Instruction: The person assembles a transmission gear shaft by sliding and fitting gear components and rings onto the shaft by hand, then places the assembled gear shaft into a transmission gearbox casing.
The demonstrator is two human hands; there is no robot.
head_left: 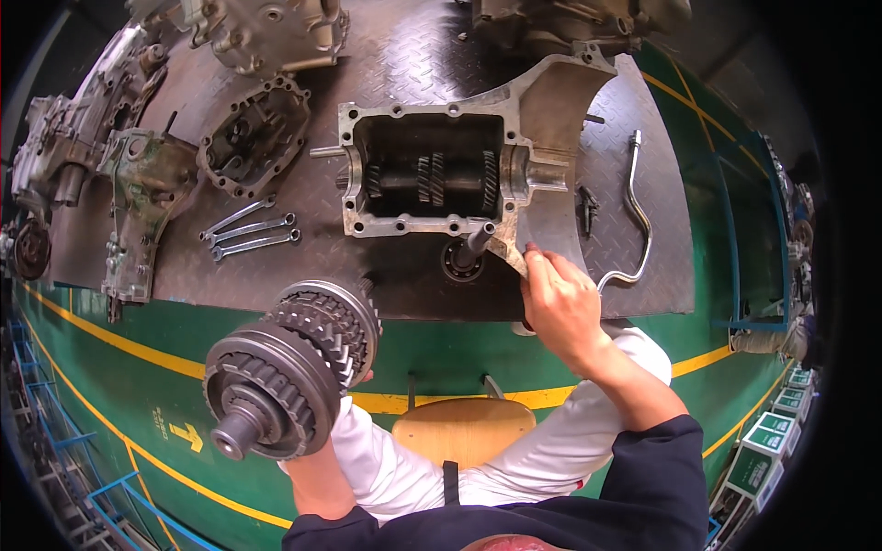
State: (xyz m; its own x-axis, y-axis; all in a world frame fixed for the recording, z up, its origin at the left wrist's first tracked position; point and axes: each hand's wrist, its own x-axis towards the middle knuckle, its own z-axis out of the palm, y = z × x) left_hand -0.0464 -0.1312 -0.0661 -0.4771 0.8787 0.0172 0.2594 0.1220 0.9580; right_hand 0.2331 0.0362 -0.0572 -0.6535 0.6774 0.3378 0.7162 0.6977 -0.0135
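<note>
In my left hand (319, 462) is a heavy gear shaft assembly (303, 354), raised in front of the table's near edge. It is tilted, its splined end toward me. The gears hide most of that hand; a fingertip shows at their right side. My right hand (562, 298) is closed on the near flange corner of an open gearbox housing (427, 225). Inside the housing lies a shaft with several helical gears (430, 179). Just left of the right hand, a short metal pin (480, 237) stands at the housing's near wall, beside a ball bearing (461, 261).
Three wrenches (253, 230) lie on the steel table (386, 285). Right of the housing are a bent metal bar (634, 211) and a small dark part (588, 207). Housings (255, 136) crowd the left and far sides. A wooden stool (464, 427) stands between my legs.
</note>
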